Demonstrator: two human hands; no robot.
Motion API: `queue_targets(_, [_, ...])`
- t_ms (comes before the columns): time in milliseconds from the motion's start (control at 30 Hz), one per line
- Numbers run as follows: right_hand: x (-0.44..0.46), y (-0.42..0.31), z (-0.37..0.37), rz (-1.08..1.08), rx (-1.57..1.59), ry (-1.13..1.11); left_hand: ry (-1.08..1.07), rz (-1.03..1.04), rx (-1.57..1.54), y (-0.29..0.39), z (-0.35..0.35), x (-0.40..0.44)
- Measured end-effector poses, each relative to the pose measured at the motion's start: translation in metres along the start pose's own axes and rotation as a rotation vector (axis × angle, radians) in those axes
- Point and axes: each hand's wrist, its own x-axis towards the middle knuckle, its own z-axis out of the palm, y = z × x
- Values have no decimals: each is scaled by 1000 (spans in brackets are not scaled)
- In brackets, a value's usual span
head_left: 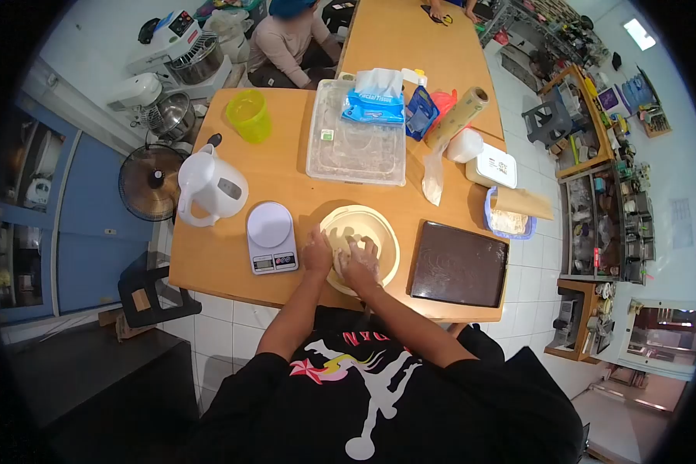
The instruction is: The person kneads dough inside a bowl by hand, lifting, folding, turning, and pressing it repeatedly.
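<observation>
A cream-coloured round bowl (389,232) stands near the front edge of the wooden table, with pale dough or flour mixture inside. My left hand (317,251) is closed at the bowl's left rim. Inside the bowl, my right hand (359,264) has its fingers curled into the pale dough, and white residue coats its skin. The fingertips are partly hidden by the dough and the hand itself. Just left of the bowl lies a white kitchen scale (271,228); to its right is a dark baking tray (460,264) with smudges of white.
A white electric kettle (213,188) and yellow-green jug (249,116) occupy the left side. Behind the bowl is a lidded plastic box (356,155) with a tissue pack (373,107) on top. A blue basket (510,224) sits at right. Another person (286,46) sits beyond the table.
</observation>
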Motion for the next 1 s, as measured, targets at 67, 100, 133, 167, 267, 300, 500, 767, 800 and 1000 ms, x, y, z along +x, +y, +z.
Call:
queue_targets(67, [5,17,12,-9,-19,-60,21,21,21,-2,2,-2])
queue_targets(100, [10,21,14,32,-42,-147,35,34,29,-2,3,0])
queue_targets(133, [16,24,17,72,-64,-235,66,61,23,-5,6,2])
queue_targets(167, [20,26,21,82,-84,-247,96,85,18,-8,10,3])
queue_targets(267, [32,21,20,105,-128,-275,68,88,-16,-6,6,2])
queue_targets(300, [36,20,21,107,-131,-273,41,79,-30,-4,3,3])
queue_targets(500, [60,29,39,72,-173,-254,137,183,-72,-12,9,4])
queue_targets(767, [78,31,42,68,-179,-353,181,181,-104,-9,9,4])
queue_targets(800, [78,32,41,50,-170,-343,211,191,-131,-10,10,5])
queue_targets(1000, [61,35,38,29,-152,-394,234,168,-123,-9,9,4])
